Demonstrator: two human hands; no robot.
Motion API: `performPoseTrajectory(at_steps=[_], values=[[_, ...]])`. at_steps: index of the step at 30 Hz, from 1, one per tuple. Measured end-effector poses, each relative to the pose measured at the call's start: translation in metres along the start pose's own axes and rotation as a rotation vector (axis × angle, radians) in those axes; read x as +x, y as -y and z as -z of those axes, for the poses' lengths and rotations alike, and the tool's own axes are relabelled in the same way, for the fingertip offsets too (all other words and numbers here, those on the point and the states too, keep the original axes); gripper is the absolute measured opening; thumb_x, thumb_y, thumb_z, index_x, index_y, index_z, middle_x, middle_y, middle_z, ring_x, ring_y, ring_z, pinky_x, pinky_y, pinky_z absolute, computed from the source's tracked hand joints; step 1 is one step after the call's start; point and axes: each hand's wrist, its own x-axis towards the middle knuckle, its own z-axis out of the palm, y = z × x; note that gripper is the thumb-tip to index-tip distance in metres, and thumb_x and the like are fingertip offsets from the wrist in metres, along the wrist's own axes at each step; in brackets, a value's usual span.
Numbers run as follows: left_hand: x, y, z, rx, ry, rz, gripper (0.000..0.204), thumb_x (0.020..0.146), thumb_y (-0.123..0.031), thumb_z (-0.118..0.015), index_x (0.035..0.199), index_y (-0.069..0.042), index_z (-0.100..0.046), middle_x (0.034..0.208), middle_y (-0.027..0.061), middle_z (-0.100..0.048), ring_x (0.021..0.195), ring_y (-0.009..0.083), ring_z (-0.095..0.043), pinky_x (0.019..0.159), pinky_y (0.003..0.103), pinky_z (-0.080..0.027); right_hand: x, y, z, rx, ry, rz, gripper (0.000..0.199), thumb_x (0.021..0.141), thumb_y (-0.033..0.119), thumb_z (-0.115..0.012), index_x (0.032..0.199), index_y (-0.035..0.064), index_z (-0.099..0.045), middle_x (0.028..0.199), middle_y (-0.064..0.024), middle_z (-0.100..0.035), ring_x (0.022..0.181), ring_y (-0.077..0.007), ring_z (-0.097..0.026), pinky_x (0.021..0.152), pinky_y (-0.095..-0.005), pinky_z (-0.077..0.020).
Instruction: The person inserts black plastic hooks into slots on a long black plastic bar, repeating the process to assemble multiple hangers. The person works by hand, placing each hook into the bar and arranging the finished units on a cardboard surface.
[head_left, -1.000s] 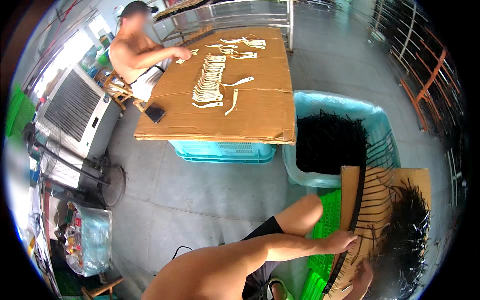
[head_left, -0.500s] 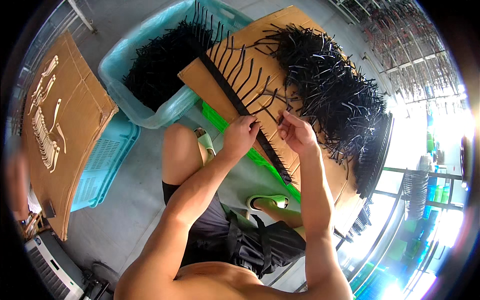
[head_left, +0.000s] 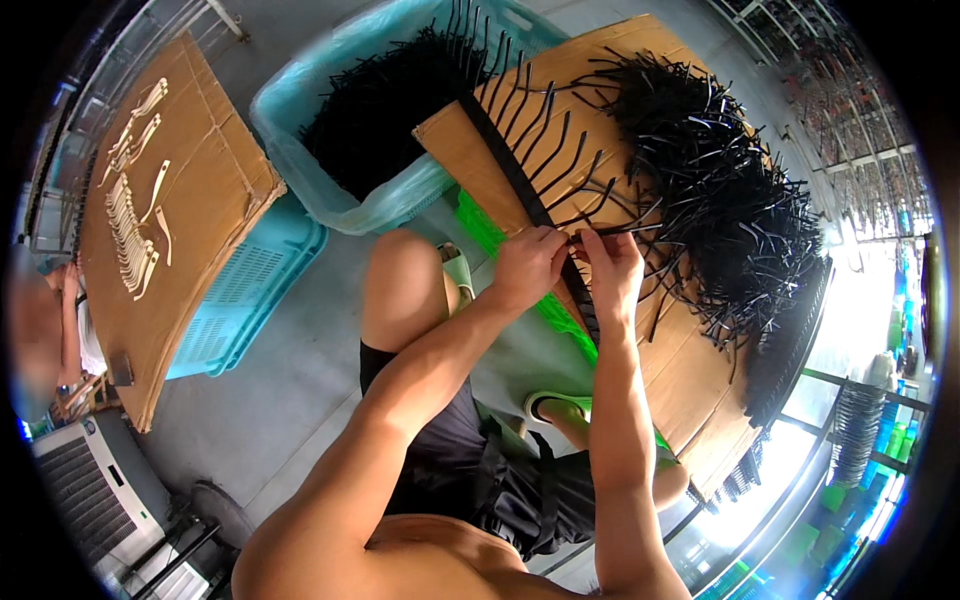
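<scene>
A long black toothed bar [head_left: 520,185] lies slanting along the near edge of the cardboard sheet, with several thin, bent black eyeglass temples [head_left: 549,120] standing out from its far part. My left hand [head_left: 530,265] is closed around the bar near its middle, fingertips pinched at its edge. Close beside it, my right hand [head_left: 615,265] pinches one black temple [head_left: 645,229], its inner end against the bar by my left fingertips. My fingers hide exactly where it meets the bar. A big heap of loose black temples [head_left: 720,190] lies just beyond my right hand.
A blue lined basket [head_left: 290,120] of black pieces stands ahead. At left, a cardboard sheet [head_left: 210,170] on a blue crate [head_left: 240,290] carries pale temples [head_left: 125,235]. Another person's arm [head_left: 70,325] shows at far left. Racks [head_left: 860,150] stand at right.
My right hand has come in from the heap side to the bar, bringing a black temple against it beside my left hand. The whole view has shifted, with things now further right.
</scene>
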Motion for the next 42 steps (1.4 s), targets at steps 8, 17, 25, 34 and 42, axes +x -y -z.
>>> performPoseTrajectory(at_steps=[8, 17, 25, 34, 42], values=[[0.003, -0.001, 0.002, -0.008, -0.009, -0.026, 0.013, 0.073, -0.002, -0.068, 0.085, -0.005, -0.063, 0.081, 0.0115, -0.064, 0.071, 0.0346, -0.062, 0.06, 0.044, -0.049, -0.004, 0.006, -0.003, -0.115, -0.025, 0.019, 0.017, 0.088, 0.012, -0.068, 0.099, -0.001, -0.064, 0.08, -0.0063, -0.068, 0.072, -0.0092, -0.062, 0.067, -0.0238, -0.0497], [-0.007, 0.014, -0.01, -0.032, 0.043, -0.076, 0.009, 0.074, -0.01, -0.059, 0.081, -0.006, -0.061, 0.076, 0.0149, -0.06, 0.073, 0.0366, -0.061, 0.065, 0.045, -0.049, -0.008, 0.009, 0.002, -0.441, -0.037, 0.145, 0.02, 0.086, 0.015, -0.069, 0.097, -0.0015, -0.068, 0.084, -0.0098, -0.069, 0.076, -0.0135, -0.062, 0.073, -0.0279, -0.0499], [-0.007, 0.014, -0.025, -0.038, -0.009, -0.092, 0.014, 0.069, -0.009, -0.064, 0.08, -0.003, -0.06, 0.076, 0.0134, -0.058, 0.076, 0.0333, -0.06, 0.064, 0.045, -0.05, 0.002, -0.003, 0.014, -0.513, 0.029, 0.192, 0.024, 0.091, 0.015, -0.066, 0.096, -0.008, -0.065, 0.088, -0.0117, -0.071, 0.075, -0.0164, -0.066, 0.066, -0.0305, -0.0538], [-0.005, 0.012, -0.024, 0.0, 0.037, -0.054, 0.014, 0.071, -0.009, -0.064, 0.084, -0.004, -0.063, 0.072, 0.0108, -0.06, 0.072, 0.0319, -0.062, 0.062, 0.044, -0.05, 0.004, -0.014, 0.016, -0.245, -0.012, 0.135, 0.019, 0.093, 0.015, -0.063, 0.1, -0.003, -0.063, 0.088, -0.0099, -0.068, 0.076, -0.0151, -0.065, 0.069, -0.0267, -0.0553], [-0.005, 0.015, -0.024, 0.0, 0.021, -0.073, 0.013, 0.071, -0.011, -0.066, 0.078, -0.003, -0.059, 0.073, 0.0109, -0.059, 0.072, 0.0309, -0.061, 0.062, 0.043, -0.05, 0.002, -0.005, 0.01, -0.421, 0.083, 0.246, 0.021, 0.093, 0.014, -0.061, 0.104, -0.0033, -0.064, 0.089, -0.0092, -0.069, 0.075, -0.0157, -0.064, 0.07, -0.0295, -0.0529]])
